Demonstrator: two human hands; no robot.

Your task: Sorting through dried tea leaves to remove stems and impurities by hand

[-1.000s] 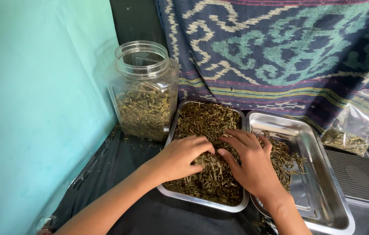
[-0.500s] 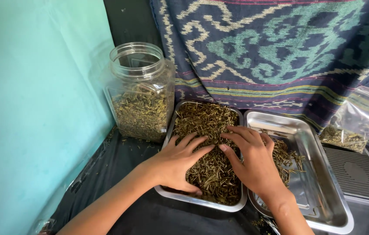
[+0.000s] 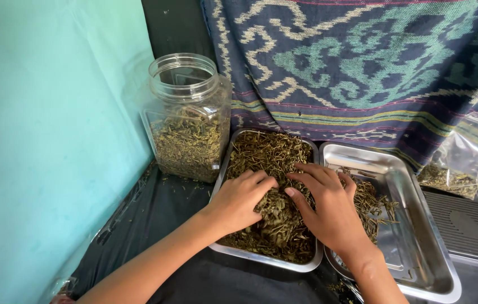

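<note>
A steel tray heaped with dried green-brown herbs lies before me. My left hand presses into the pile, its fingers curled around a clump of herbs. Facing it, my right hand cups the same clump from the other side, fingers spread and bent. Between the two hands a small mound of herbs is bunched up. To the right sits a second steel tray with only a thin scatter of herbs near its left side.
A clear plastic jar, lid off and half full of the same herbs, stands left of the trays. A clear bag with a few herbs leans at the right. A grey ribbed plate lies beyond the second tray. Patterned cloth hangs behind; a teal wall is left.
Both hands have drawn closer together in the tray, scooping herbs into a mound between them. The view has shifted slightly.
</note>
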